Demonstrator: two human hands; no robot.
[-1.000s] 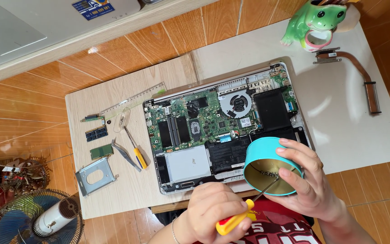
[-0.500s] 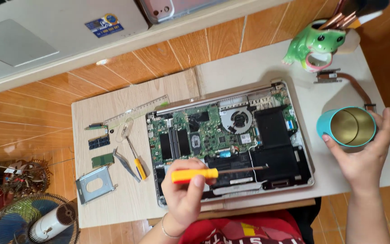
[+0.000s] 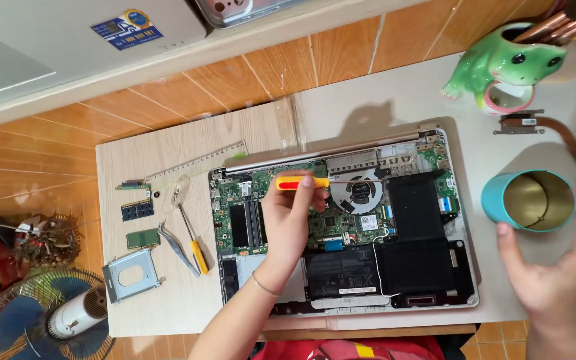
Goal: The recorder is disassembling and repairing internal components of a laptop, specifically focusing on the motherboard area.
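An opened laptop (image 3: pixel 428 267) lies bottom up on the table, its green circuit board, fan and black battery exposed. My left hand (image 3: pixel 291 217) rests over the board and grips a screwdriver (image 3: pixel 301 182) with a red and yellow handle, held level, shaft pointing right toward the fan. My right hand (image 3: pixel 561 267) hovers with fingers spread just below and right of a teal tin can (image 3: pixel 528 200) that stands upright and empty on the table, not touching it.
On a wooden board (image 3: pixel 168 147) left of the laptop lie a clear ruler (image 3: pixel 198 163), memory modules (image 3: pixel 137 211), tweezers (image 3: pixel 176 248), a second screwdriver (image 3: pixel 195 247) and a metal drive bracket (image 3: pixel 131 275). A green frog pen holder (image 3: pixel 508 63) and copper heat pipe (image 3: pixel 561 133) sit far right. A fan (image 3: pixel 41 317) stands bottom left.
My left hand moved the screwdriver up over the circuit board. My right hand set the teal can down on the table and let go, drawing back.
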